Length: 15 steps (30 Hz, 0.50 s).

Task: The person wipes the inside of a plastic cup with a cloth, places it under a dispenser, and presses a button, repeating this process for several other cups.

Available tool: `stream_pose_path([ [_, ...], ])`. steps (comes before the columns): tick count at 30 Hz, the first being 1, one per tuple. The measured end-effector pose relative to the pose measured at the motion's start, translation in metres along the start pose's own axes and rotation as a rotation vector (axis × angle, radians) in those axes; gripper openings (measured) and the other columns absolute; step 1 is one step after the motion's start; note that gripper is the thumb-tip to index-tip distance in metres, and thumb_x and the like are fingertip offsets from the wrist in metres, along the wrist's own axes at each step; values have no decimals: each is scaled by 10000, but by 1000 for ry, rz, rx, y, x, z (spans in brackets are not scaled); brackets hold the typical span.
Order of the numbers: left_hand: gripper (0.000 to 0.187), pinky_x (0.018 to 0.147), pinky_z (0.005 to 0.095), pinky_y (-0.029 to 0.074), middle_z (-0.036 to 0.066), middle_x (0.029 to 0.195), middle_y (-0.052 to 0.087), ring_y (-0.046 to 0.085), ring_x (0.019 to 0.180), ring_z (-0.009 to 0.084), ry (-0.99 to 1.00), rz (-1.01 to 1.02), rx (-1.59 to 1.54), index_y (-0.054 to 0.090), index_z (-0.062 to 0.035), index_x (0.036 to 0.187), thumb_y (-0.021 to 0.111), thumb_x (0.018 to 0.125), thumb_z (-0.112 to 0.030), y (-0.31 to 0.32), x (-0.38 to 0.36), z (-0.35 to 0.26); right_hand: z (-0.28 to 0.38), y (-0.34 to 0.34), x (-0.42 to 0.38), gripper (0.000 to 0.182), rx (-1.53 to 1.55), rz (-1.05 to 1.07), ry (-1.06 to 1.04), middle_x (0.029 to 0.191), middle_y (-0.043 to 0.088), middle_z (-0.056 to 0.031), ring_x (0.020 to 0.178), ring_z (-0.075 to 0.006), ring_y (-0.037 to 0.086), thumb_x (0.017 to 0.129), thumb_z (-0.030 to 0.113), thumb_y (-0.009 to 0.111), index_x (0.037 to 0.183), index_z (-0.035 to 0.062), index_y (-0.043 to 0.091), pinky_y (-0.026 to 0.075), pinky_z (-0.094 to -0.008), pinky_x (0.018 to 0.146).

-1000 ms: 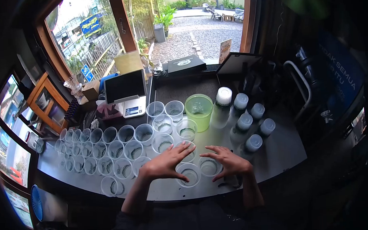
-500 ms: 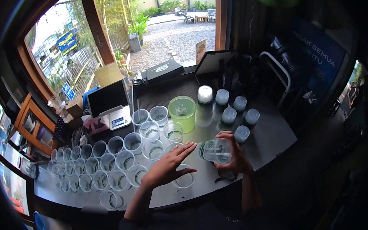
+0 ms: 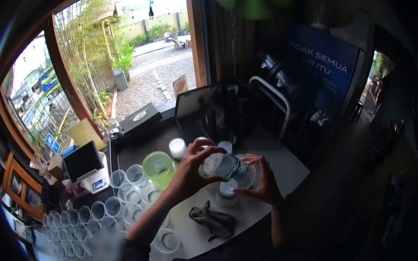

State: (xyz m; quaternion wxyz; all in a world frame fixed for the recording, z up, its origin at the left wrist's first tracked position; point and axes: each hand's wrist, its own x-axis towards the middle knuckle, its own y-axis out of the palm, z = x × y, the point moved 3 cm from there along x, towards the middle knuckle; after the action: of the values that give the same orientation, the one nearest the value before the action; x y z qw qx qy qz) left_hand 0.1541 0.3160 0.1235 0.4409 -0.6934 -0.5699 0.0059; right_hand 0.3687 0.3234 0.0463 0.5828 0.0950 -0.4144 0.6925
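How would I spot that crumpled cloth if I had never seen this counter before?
Start at the pale counter under the big window. The person's two hands hold a clear cup above it; just below them, near the front edge, lies the cloth. It is dark, soft and crumpled, unlike the clear plastic cups around it.

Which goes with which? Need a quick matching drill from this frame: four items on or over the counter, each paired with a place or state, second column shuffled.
Column one:
1. clear cup
2. green cup
3. dark cloth
4. tablet

Column two:
A. crumpled on the counter, near its front edge
B. standing at the left, by the window
C. held on its side between the left hand and the right hand
D. upright, behind the rows of clear cups

Pairs: 1-C, 2-D, 3-A, 4-B
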Motion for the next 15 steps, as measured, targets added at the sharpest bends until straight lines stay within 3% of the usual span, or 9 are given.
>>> stream_pose_path([
  [2, 656, 944, 423, 472, 92, 1194, 521, 507, 1101, 290, 161, 42, 151, 623, -175, 1171, 882, 569, -174, 10, 33, -10, -3, -21, 17, 763, -127, -28, -85, 1193, 566, -154, 1189, -324, 521, 593, 373, 895, 1129, 64, 448, 432, -444, 976],
  [5, 657, 987, 431, 424, 87, 1191, 534, 467, 1136, 306, 229, 61, 171, 620, -188, 1185, 864, 575, -184, 35, 79, -12, -26, -32, 43, 820, -17, -129, 31, 1209, 553, -166, 1164, -320, 542, 609, 358, 892, 1215, 57, 430, 441, -424, 962],
  [6, 610, 970, 429, 445, 94, 1226, 538, 506, 1132, 306, 294, 68, 211, 612, -170, 1205, 838, 638, -171, 37, 94, -16, -38, -36, 53, 888, -53, -156, -39, 1228, 529, -187, 1147, -306, 550, 658, 313, 873, 1331, 47, 358, 447, -399, 953],
  [9, 564, 955, 419, 460, 113, 1226, 557, 547, 1128, 309, 241, -137, -25, 602, -125, 1221, 802, 694, -140, 48, 138, -5, -75, -44, 85, 941, 273, -254, 25, 1247, 503, -206, 1138, -286, 547, 701, 285, 847, 1399, 43, 265, 442, -391, 961],
  [10, 492, 957, 401, 464, 156, 1210, 577, 568, 1131, 325, 240, -197, 37, 586, -77, 1234, 737, 766, -111, 48, 154, 1, -86, -48, 99, 1009, 286, -277, -17, 1254, 491, -218, 1129, -278, 544, 734, 260, 819, 1465, 63, 152, 439, -390, 962],
  [13, 411, 1001, 400, 437, 197, 1253, 563, 526, 1198, 352, 100, -248, 81, 575, -37, 1236, 630, 829, -69, 62, 197, 66, -117, -58, 147, 1013, 305, -412, 122, 1256, 492, -214, 1134, -280, 541, 755, 244, 801, 1487, 91, 118, 437, -399, 966],
  [15, 395, 1051, 405, 390, 219, 1300, 528, 470, 1253, 371, 59, -191, 182, 555, 4, 1241, 567, 851, -55, 76, 224, 120, -133, -62, 184, 992, 349, -469, 90, 1291, 472, -234, 1180, -315, 517, 772, 210, 779, 1493, 102, 107, 429, -434, 985],
])
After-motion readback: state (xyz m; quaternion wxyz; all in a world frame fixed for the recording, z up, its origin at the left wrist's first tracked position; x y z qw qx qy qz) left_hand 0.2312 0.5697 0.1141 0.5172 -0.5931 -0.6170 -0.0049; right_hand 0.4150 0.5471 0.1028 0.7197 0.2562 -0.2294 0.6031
